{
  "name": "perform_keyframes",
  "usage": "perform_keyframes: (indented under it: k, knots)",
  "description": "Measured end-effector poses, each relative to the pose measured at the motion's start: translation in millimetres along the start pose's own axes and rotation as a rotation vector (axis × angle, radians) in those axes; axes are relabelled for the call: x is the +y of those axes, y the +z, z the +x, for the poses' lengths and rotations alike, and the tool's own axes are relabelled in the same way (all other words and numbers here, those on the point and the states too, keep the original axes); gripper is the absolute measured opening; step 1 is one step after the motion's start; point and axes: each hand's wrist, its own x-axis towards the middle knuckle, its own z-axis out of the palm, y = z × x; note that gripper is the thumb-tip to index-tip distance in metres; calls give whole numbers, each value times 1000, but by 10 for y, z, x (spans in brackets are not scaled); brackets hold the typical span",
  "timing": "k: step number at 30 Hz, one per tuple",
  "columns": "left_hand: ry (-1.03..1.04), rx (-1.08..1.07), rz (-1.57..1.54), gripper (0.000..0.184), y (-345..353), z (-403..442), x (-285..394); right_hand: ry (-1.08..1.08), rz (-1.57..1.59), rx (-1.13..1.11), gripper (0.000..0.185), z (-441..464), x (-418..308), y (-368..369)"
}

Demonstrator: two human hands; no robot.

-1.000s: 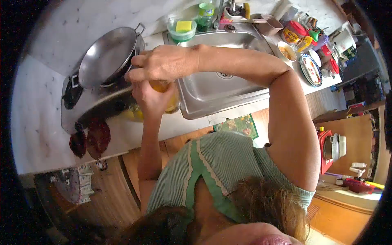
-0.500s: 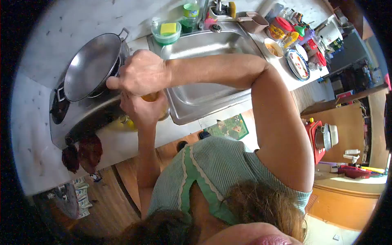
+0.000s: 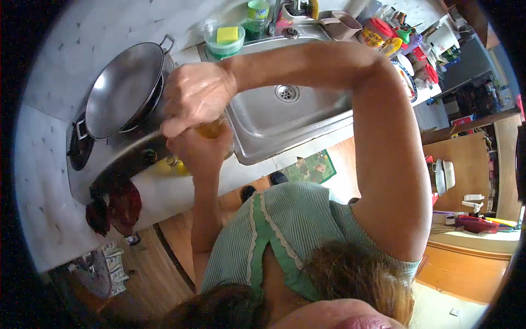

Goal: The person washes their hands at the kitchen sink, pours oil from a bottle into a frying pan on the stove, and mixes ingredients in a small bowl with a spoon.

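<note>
My left hand (image 3: 198, 156) is wrapped round a see-through jar (image 3: 212, 130) with amber-coloured contents; only parts of it show between my hands and beside them. Over the top of the jar, my right hand (image 3: 200, 96) is closed, its thumb towards the stove and its elbow raised high. What lies under the right palm is hidden; a lid cannot be made out. Both hands are held between the wok (image 3: 123, 90) and the steel sink (image 3: 257, 131). Below my left hand, a yellow item (image 3: 174, 165) sits on the counter, too covered to name.
The wok rests on a stove (image 3: 118, 145), with dark red cloths (image 3: 125, 205) hanging at the counter edge. A yellow sponge (image 3: 227, 34) tops a green tub (image 3: 226, 48). Jars (image 3: 378, 32), plates (image 3: 404, 79) and a pan (image 3: 342, 26) crowd the right counter.
My right elbow has risen and moved right, and that hand has turned slightly on the jar. Both hands have shifted a little to the right. The sink drain now shows.
</note>
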Motion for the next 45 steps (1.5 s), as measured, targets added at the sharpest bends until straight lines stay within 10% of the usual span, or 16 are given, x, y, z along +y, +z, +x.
perform_keyframes:
  k: [15,26,31,45]
  knots:
    - [163,92,-117,58,20,74,-31,766,-237,-34,24,109,-455,-31]
    - [101,-73,-328,102,-307,-59,88,1012,150,200,22,-192,-712,-242]
    - [153,22,-412,86,-188,-158,266,1197,150,289,30,-733,-1016,-898]
    - [349,-627,-316,54,1792,-1167,2572,1511,-378,94,22,-2977,-3196,-3519]
